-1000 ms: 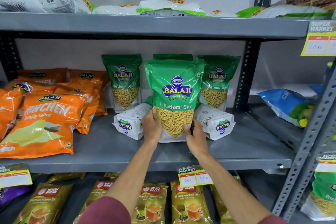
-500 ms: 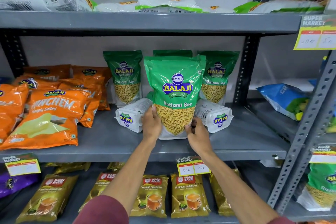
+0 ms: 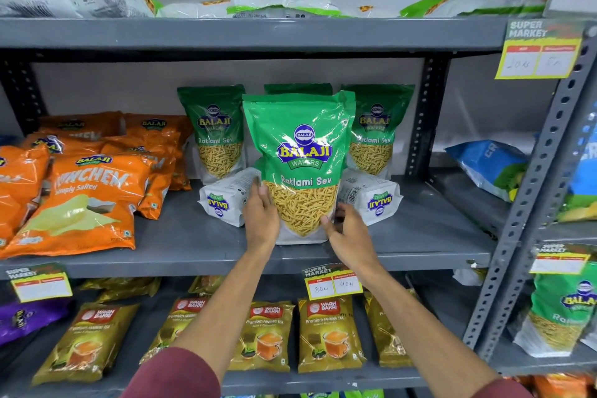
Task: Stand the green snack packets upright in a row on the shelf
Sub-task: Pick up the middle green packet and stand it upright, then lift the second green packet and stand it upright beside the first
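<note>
The front green packet (image 3: 302, 152), glossy, with a purple-and-yellow Balaji badge and a clear window of yellow strands, stands upright on the middle shelf (image 3: 193, 236), its long axis vertical, face toward the camera, white base down. The left grip (image 3: 261, 220) lies flat against its lower left edge, fingers straight, released. The right grip (image 3: 350, 234) touches its lower right corner with the thumb; its fingers are blurred, so I cannot tell whether it clasps

Left hand (image 3: 260, 220), right hand (image 3: 350, 236), both uncurled
</note>
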Tool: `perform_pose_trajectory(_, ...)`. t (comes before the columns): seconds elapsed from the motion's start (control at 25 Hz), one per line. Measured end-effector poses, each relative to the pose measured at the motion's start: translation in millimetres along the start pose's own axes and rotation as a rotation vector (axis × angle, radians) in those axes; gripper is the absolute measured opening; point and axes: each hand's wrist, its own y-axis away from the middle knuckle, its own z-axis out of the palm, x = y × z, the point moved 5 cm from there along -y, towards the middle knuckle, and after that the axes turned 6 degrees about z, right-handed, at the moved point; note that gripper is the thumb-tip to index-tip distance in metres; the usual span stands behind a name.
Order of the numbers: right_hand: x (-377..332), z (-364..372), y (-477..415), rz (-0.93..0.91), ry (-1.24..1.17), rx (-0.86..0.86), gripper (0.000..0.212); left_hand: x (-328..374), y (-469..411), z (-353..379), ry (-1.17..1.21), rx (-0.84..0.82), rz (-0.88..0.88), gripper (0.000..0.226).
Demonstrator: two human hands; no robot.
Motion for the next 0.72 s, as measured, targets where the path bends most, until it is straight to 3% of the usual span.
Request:
perform_pose_trajectory(0.12, -10.4, -39.6, -2.7, -0.135, 0.031, 0.181, 0.047, 26.5, 31.6, -10.0, -0.008, 0.242, 0.291, 0.038)
perform_pose_trajectory(0.16, -14.1, -57.3, -8.2, -0.158, 0.047, 0.248, 0.046, 38.4, 45.5, -3.6, -0.024, 0.232, 0.405, 0.034)
perform_pose_trajectory(0.24, -14.9, -88.3, -28.5, -0.148, 0.093, 0.320, 0.045, 59.0, 70.7, 26.9, -0.038, 0.035, 0.556, 0.029)
perform_pose_trajectory(0.32, -7.8, -110.0, -59.9, -0.084, 0.163, 0.329, 0.053, 66.9, 86.5, 69.4, -0.085, -0.209, 0.531, 0.029)
perform_pose_trajectory(0.36, -2.2, -117.7, -74.7, -0.037, 0.208, 0.309, 0.061, 66.1, 90.8, 90.3, -0.101, -0.276, 0.443, 0.030)
perform_pose_trajectory(0.44, 10.3, -125.5, -99.2, 0.067, 0.201, 0.253, 0.079, 45.7, 86.1, 128.3, -0.022, -0.282, 0.070, 0.035)
perform_pose_trajectory(0.56, 27.4, -118.0, -114.8, 0.333, 0.023, 0.030, 0.068, 21.6, 73.2, 164.1, 0.214, -0.120, -0.555, 0.061)
perform_pose_trajectory(0.64, 46.7, -105.4, -115.3, 0.487, -0.132, -0.147, 0.056, 15.1, 64.4, 175.6, 0.252, -0.043, -0.723, 0.075)
perform_pose_trajectory(0.72, 67.7, -97.9, -118.9, 0.475, -0.222, -0.172, 0.049, 10.7, 56.5, 180.4, 0.257, 0.004, -0.733, 0.076)
